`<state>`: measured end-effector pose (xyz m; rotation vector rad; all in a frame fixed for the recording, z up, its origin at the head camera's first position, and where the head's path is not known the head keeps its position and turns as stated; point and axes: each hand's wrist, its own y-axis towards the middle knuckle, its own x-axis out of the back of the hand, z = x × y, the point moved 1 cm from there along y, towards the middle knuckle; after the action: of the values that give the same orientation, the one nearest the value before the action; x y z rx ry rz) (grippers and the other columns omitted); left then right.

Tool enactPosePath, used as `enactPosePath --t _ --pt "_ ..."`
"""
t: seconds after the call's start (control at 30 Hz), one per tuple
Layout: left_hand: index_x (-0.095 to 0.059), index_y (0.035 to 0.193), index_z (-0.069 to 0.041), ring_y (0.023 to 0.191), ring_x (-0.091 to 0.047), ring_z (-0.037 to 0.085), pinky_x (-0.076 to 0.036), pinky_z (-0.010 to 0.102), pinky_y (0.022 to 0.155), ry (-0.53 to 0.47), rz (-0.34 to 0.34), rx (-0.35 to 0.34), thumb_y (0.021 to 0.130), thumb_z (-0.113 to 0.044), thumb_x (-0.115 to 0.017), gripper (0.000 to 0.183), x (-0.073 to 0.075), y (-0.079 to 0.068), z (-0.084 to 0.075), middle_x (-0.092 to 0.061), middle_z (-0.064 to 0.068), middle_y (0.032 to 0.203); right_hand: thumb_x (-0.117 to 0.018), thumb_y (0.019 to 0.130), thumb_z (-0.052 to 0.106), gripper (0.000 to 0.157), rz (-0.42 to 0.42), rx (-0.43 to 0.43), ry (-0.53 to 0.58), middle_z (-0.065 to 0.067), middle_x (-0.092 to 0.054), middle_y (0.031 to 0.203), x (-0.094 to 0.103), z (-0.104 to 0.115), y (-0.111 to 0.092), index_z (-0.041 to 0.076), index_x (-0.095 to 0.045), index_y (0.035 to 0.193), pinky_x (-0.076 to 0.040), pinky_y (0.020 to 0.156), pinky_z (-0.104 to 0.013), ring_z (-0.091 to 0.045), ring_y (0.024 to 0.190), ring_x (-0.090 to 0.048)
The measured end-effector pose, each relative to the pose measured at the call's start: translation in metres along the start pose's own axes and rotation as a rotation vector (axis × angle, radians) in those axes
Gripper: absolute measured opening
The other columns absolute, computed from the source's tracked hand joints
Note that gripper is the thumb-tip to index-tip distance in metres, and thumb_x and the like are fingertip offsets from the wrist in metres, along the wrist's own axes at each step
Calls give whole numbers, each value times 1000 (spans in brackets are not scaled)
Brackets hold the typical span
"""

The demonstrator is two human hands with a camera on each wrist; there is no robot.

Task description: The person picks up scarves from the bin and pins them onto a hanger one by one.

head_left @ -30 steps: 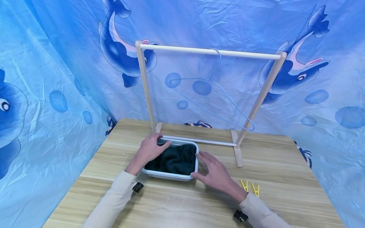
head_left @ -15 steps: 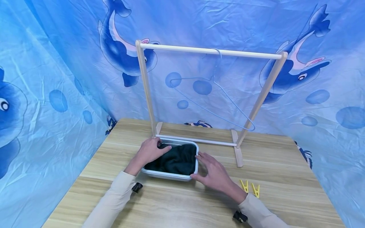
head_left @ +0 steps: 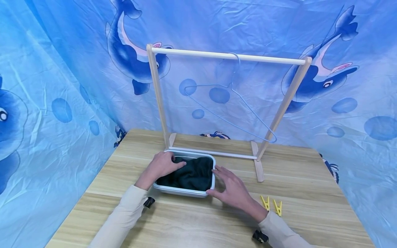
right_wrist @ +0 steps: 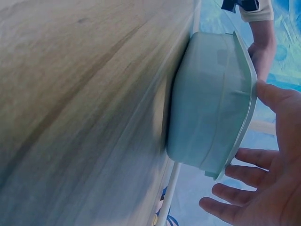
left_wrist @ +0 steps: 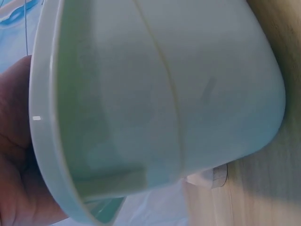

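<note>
A pale blue-green plastic basin (head_left: 183, 190) stands on the table, with a dark green piece of cloth (head_left: 196, 174) bunched inside. My left hand (head_left: 161, 165) reaches over its left rim; the thumb lies straight above the cloth, apart from the fingers, whose tips are partly hidden inside. In the left wrist view the basin's wall (left_wrist: 127, 103) covers most of that hand. My right hand (head_left: 233, 188) is at the basin's right end, thumb and fingers spread and touching the rim. The right wrist view has these right fingers (right_wrist: 251, 175) loosely extended, gripping nothing.
Behind the basin stands a wooden rack (head_left: 286, 100) with a light blue wire hanger (head_left: 231, 86) on its top bar. Two yellow clothespins (head_left: 265, 202) lie on the table (head_left: 198, 224) near my right wrist. A blue dolphin-print curtain (head_left: 254, 20) surrounds the table.
My left hand has slid slightly down and left from the basin's far left corner, its fingers now lower inside the rim. My right hand, basin and cloth look nearly unmoved.
</note>
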<state>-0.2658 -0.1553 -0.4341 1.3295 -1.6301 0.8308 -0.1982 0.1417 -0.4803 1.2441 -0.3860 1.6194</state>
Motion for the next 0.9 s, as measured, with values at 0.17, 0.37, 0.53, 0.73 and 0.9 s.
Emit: enactPosePath --t 0.17,0.37,0.53,0.73,0.9 --pt "-55 67 -12 57 -40 16 -32 31 57 -12 14 -8 88 -48 -74 45 1 1 -1 -40 -4 59 -66 86 71 83 4 1 4 -4 -50 155 0 0 1 13 -59 145 -43 109 -54 -32 143 -46" --pt "-68 80 -9 69 -54 22 -45 36 66 27 -15 -39 86 -33 -73 25 -1 2 -1 -62 3 73 -66 85 72 85 12 -9 8 -4 -49 155 1 0 2 13 -59 145 -42 110 -54 -33 143 -46" --pt "-48 63 -15 58 -36 18 -29 31 57 35 -62 -62 86 -26 -71 35 -4 1 -1 -36 -3 62 -68 84 71 84 20 -20 20 -4 -49 156 2 2 2 14 -59 145 -42 110 -55 -33 143 -45" --pt "-37 62 -17 54 -26 16 -21 31 54 9 -110 -45 88 -23 -71 43 -4 -3 -3 -22 -5 60 -68 85 70 84 22 -21 24 -4 -49 156 3 2 1 13 -58 146 -42 110 -56 -34 143 -46" --pt "-68 79 -13 59 -48 20 -39 35 56 4 -147 -21 87 -25 -71 15 -1 -8 -5 -55 1 67 -68 85 70 84 21 -17 22 -4 -49 156 3 2 2 13 -58 145 -42 110 -55 -34 143 -46"
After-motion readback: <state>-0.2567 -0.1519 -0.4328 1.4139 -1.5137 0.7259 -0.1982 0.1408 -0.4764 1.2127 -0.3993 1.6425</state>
